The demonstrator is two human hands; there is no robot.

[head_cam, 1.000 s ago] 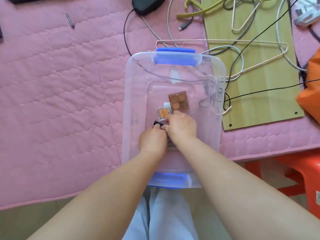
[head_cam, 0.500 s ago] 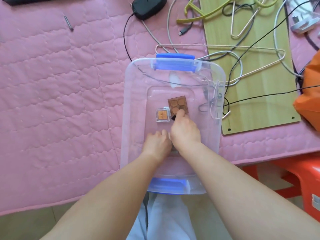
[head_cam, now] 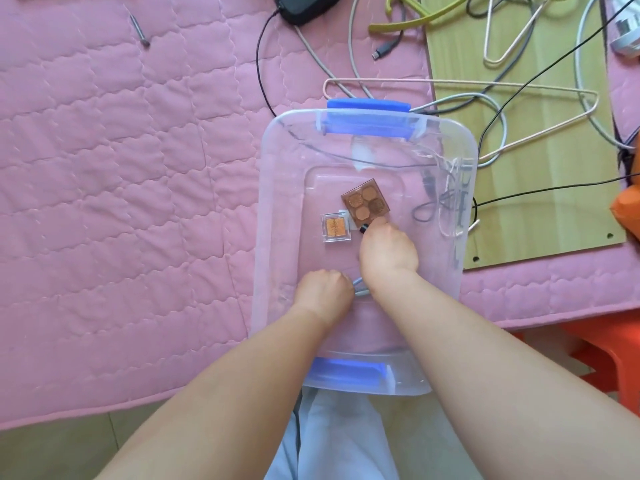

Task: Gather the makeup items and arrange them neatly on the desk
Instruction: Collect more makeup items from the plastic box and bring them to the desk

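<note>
A clear plastic bin with blue handles lies on the pink quilt. Inside it sit a brown four-pan eyeshadow palette and a small square orange eyeshadow to its left. My right hand reaches to the brown palette's near edge and pinches a small black item, most of it hidden by the fingers. My left hand is curled nearer to me, holding thin grey-blue sticks that poke out toward my right wrist.
A wooden board with hangers and tangled cables lies right of the bin. A black device and a metal pin rest on the quilt at the back. An orange stool stands at the lower right.
My right hand has moved forward from beside my left hand to the brown palette, carrying the black item. My left hand has drawn back toward me, uncovering the orange eyeshadow.
</note>
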